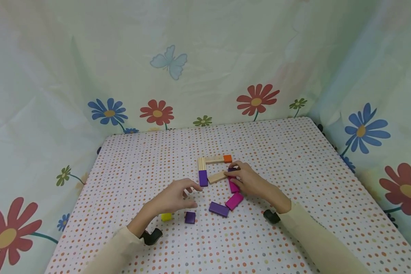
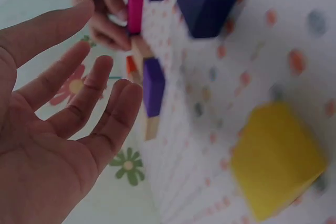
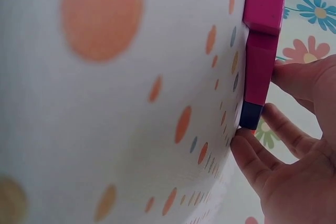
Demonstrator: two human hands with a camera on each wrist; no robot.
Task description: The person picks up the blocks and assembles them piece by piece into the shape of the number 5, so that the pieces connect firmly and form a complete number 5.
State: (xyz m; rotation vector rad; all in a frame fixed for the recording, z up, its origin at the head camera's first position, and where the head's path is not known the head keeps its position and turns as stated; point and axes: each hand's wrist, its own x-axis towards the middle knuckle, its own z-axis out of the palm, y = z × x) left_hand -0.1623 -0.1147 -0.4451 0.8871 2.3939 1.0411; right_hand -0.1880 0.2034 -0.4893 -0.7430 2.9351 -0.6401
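My right hand has its fingers extended onto a dark purple block and the magenta block joined to it. In the right wrist view the thumb touches the magenta block, while the other fingers lie by the dark block's end. A plain wooden block slants from those fingers toward a purple block. My left hand hovers with loosely bent fingers, holding nothing. Below it are a yellow block and a small dark purple block.
Behind the slanted block, plain wooden blocks and an orange block form a corner. Nearer lie another magenta block and a purple block, end to end at an angle. All rest on a dotted tablecloth, before a flowered curtain.
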